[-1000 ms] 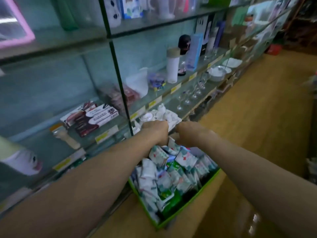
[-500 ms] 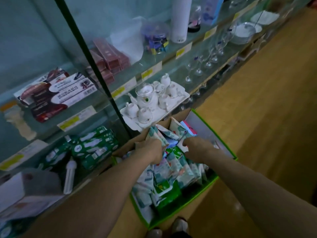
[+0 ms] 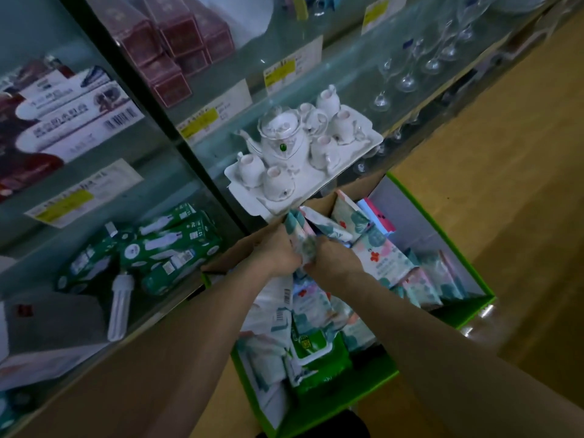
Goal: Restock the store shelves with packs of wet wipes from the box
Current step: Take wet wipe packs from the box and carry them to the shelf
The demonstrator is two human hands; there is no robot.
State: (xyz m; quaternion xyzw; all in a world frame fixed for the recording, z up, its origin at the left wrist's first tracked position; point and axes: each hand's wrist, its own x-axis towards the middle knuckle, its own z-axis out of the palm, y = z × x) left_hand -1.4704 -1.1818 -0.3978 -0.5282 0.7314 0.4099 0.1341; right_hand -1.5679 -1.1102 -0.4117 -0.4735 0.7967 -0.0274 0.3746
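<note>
The box (image 3: 442, 235), open cardboard with green edges, stands on the floor just right of the glass shelves (image 3: 341, 80). It is full of packs (image 3: 382, 260), white with teal leaves and red flowers, most standing on edge. At its far left, the left hand (image 3: 278, 254) and right hand (image 3: 335, 263) grip one crumpled pack (image 3: 300, 235).

One head cam only, wide-angle, looked fwd & down from close above the box (image 3: 410, 213), shelves (image 3: 344, 77) to its left, floor (image 3: 505, 159) right.
</note>
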